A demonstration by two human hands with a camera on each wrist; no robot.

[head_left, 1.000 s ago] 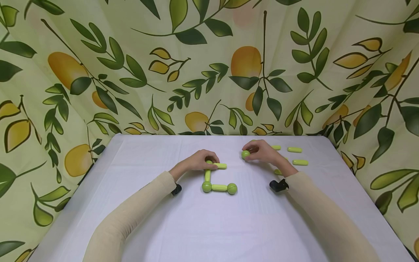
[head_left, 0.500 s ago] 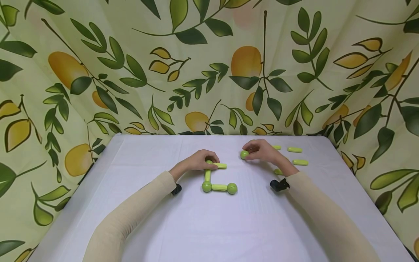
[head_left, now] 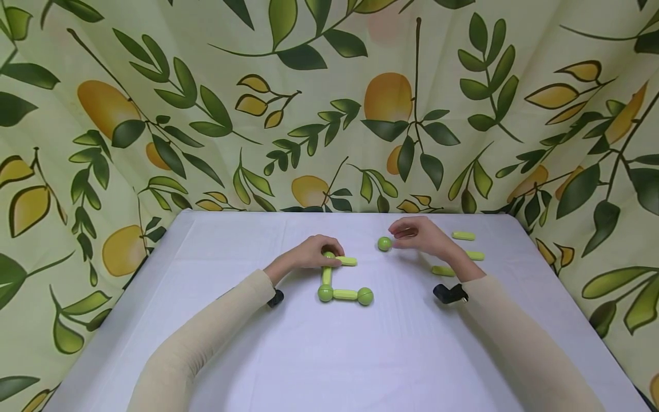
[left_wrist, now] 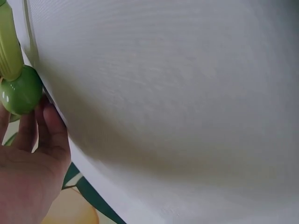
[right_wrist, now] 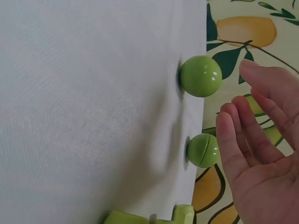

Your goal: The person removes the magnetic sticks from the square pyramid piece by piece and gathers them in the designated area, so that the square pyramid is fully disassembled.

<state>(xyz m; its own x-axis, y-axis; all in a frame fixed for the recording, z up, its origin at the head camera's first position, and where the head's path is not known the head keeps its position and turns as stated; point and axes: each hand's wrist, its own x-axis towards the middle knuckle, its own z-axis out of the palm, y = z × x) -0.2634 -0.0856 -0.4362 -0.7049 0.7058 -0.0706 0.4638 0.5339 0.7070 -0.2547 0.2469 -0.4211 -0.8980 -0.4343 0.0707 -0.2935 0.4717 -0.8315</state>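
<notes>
My left hand pinches a green ball at the far-left corner of a three-rod shape on the table. From that ball one ribbed yellow-green rod points right, and another rod runs toward me to a corner ball. A third rod joins the corner ball to an end ball. Beyond the shape, to its right, a loose green ball rests on the cloth. Just right of it hovers my right hand, fingers spread and holding nothing.
Several loose rods lie on the right, among them a far rod and a nearer rod. The right wrist view shows another loose ball near the right fingers. A patterned curtain hangs behind the white-covered table.
My right hand has let go of the loose ball and drawn back slightly right, after shifting the ball a little to the left. The left hand stays put on its ball.
</notes>
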